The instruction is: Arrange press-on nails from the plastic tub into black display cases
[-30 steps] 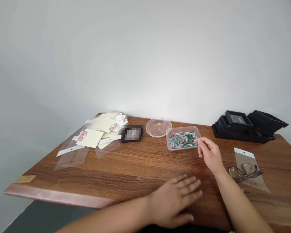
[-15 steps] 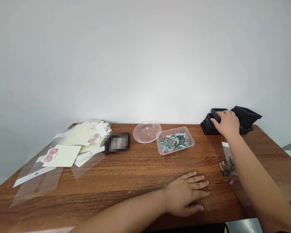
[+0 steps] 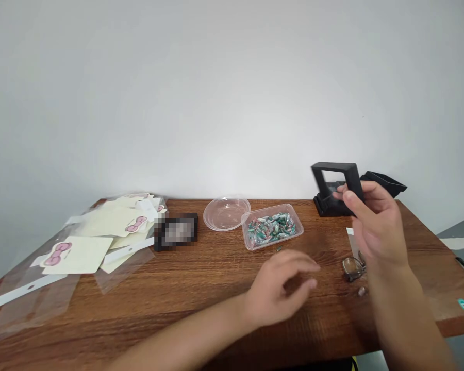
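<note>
My right hand (image 3: 379, 221) holds up a black rectangular frame (image 3: 334, 167) with a wide opening, gripping its right side between thumb and fingers. Behind it, more black pieces (image 3: 327, 207) lie at the back right of the table. My left hand (image 3: 282, 288) hovers over the middle of the table, slightly blurred, thumb and fingers curved apart with nothing between them. Beyond that hand, a clear rectangular tub (image 3: 245, 230) contains many small shiny green, pink and silver pieces (image 3: 272, 228).
A round clear lid or dish (image 3: 226, 212) sits beside the tub. Left of it are a black object with a pixelated face (image 3: 178, 233) and cream cards with pink bows (image 3: 79, 253) among plastic sleeves. Glasses (image 3: 351, 268) lie near my right forearm. A black tray-like piece (image 3: 384, 181) stands back right.
My right hand has lifted the black frame off the stack and brought it nearer. My left hand, flat on the table before, has risen and curled its fingers.
</note>
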Available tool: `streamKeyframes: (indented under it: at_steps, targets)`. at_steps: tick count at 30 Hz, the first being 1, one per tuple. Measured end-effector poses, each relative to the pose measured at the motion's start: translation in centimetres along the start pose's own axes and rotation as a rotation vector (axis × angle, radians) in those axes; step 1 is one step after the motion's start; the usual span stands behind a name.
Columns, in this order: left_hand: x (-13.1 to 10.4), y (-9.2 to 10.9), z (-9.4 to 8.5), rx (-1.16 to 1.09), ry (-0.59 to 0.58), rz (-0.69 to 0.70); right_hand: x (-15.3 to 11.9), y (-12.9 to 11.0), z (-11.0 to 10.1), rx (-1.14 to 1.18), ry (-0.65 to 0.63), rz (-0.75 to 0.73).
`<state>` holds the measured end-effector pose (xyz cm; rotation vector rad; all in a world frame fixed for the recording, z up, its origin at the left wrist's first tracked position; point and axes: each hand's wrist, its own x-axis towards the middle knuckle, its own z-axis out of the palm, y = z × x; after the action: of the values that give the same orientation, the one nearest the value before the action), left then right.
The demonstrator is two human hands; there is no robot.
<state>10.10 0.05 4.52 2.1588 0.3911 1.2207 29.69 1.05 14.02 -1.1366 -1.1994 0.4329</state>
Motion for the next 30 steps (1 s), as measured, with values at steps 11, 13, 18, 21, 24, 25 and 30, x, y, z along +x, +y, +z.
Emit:
streamKeyframes:
  at_steps: [11, 13, 18, 21, 24, 25, 30]
  targets:
    - [7.6, 3.8, -6.6, 0.182, 0.537, 0.121, -0.4, -1.7, 4.4, 0.675, -0.677, -0.159]
    - [7.3, 3.7, -6.9, 0.195, 0.522, 0.134, -0.1, -1.3, 4.4, 0.613, -0.664, -0.113]
    - [6.8, 3.3, -8.5, 0.576, 0.468, 0.37, -0.1, -2.0, 4.6, 0.314, -0.31, -0.022]
    - [6.8, 3.7, -8.8, 0.659, 0.424, 0.398, -0.2, -2.6, 4.7, 0.25, -0.248, -0.047]
    - [6.9, 4.4, -8.3, 0.624, 0.389, 0.353, 0.2, -2.7, 4.7, 0.207, -0.314, -0.016]
    - [6.9, 4.7, -8.0, 0.606, 0.383, 0.34, 0.4, -2.5, 4.8, 0.201, -0.341, -0.005]
    - [7.3, 5.6, -7.4, 0.493, 0.348, 0.274, 1.2, -1.6, 5.8, 0.196, -0.466, 0.067]
